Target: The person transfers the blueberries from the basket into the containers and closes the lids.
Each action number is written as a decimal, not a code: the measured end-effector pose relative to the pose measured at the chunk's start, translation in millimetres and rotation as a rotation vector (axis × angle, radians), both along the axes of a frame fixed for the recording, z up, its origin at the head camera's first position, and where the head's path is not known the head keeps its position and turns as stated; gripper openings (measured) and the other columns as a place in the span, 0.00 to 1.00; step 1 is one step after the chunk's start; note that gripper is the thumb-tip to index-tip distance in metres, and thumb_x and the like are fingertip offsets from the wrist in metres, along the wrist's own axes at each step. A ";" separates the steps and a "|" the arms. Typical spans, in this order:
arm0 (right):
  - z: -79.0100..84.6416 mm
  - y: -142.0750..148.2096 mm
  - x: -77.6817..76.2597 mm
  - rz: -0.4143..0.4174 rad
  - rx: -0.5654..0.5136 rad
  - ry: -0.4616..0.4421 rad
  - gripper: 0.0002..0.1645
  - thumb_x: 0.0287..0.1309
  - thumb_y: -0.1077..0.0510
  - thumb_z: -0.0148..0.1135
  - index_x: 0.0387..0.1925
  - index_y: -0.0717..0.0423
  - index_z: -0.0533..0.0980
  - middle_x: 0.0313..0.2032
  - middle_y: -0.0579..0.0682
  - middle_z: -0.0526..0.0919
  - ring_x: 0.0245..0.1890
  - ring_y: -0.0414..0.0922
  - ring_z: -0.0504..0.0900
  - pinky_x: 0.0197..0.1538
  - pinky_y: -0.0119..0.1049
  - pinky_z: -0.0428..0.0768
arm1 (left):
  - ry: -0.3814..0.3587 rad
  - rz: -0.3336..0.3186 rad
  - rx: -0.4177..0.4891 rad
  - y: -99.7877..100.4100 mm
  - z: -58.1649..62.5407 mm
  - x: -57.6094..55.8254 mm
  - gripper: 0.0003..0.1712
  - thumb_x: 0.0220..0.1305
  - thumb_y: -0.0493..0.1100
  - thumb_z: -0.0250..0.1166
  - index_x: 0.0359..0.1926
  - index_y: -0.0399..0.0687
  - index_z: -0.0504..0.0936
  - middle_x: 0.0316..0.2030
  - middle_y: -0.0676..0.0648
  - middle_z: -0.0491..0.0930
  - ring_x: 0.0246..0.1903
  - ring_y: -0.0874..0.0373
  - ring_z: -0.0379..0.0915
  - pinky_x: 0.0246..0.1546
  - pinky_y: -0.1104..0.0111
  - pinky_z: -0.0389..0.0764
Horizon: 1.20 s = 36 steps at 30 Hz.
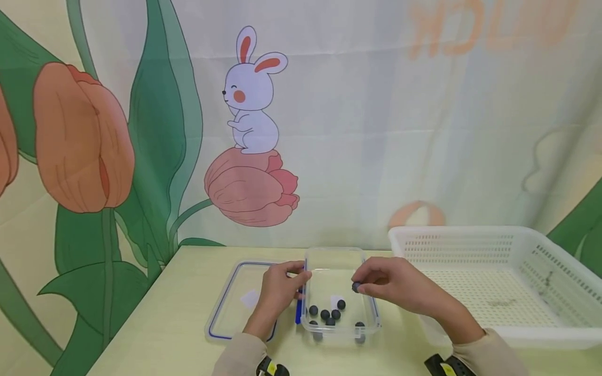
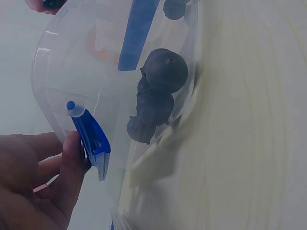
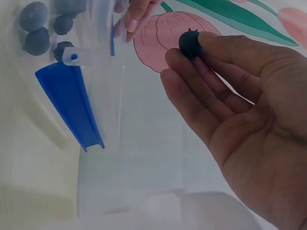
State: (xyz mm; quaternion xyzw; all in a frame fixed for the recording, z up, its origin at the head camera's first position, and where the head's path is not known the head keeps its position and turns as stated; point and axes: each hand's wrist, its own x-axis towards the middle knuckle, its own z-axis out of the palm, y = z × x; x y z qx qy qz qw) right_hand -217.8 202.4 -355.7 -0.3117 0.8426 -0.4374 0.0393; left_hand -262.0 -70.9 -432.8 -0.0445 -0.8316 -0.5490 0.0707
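A clear plastic box (image 1: 373,309) with blue clips stands on the table, several blueberries (image 1: 325,314) lying on its floor towards the near end. My left hand (image 1: 278,288) grips the left side wall, fingers and thumb at the rim beside the blue clip (image 2: 91,136). Over the right part of the box, my right hand (image 1: 400,287) pinches one blueberry (image 3: 191,44) between thumb and fingertips, its small crown showing in the right wrist view. In that view another blue clip (image 3: 72,103) hangs folded out from the box wall.
To the left, a clear lid (image 1: 230,313) with a blue seal lies flat on the table (image 1: 155,318), partly under my left forearm. A large white plastic basket (image 1: 470,235) with slotted walls stands at the right. Behind the table hangs a printed curtain (image 1: 338,130).
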 end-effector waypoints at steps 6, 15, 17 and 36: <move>-7.0 -8.9 2.6 0.035 0.045 0.012 0.06 0.69 0.60 0.71 0.46 0.53 0.85 0.41 0.46 0.90 0.40 0.40 0.88 0.46 0.35 0.86 | 0.000 -0.003 0.008 0.4 0.5 0.6 0.23 0.70 0.39 0.73 0.63 0.36 0.85 0.44 0.43 0.85 0.28 0.58 0.82 0.27 0.68 0.88; -19.4 -18.8 0.6 0.055 0.116 -0.008 0.05 0.69 0.60 0.72 0.45 0.54 0.85 0.39 0.44 0.90 0.39 0.41 0.88 0.43 0.35 0.86 | 0.000 -0.010 0.016 -0.1 0.2 1.0 0.23 0.70 0.39 0.73 0.63 0.35 0.84 0.45 0.42 0.85 0.29 0.59 0.82 0.27 0.68 0.88; -20.8 -20.0 0.2 0.064 0.129 -0.017 0.06 0.68 0.60 0.72 0.44 0.54 0.85 0.39 0.43 0.89 0.38 0.41 0.88 0.42 0.34 0.86 | -0.004 -0.006 0.014 0.4 0.4 1.1 0.23 0.71 0.39 0.73 0.63 0.35 0.84 0.45 0.42 0.85 0.29 0.59 0.83 0.27 0.68 0.88; -18.9 -28.1 2.2 0.059 0.112 -0.003 0.05 0.68 0.59 0.72 0.43 0.50 0.85 0.38 0.41 0.88 0.38 0.40 0.88 0.43 0.35 0.86 | -0.016 0.037 0.068 -10.7 13.7 -1.3 0.22 0.71 0.42 0.73 0.61 0.38 0.86 0.44 0.42 0.85 0.34 0.53 0.86 0.29 0.66 0.90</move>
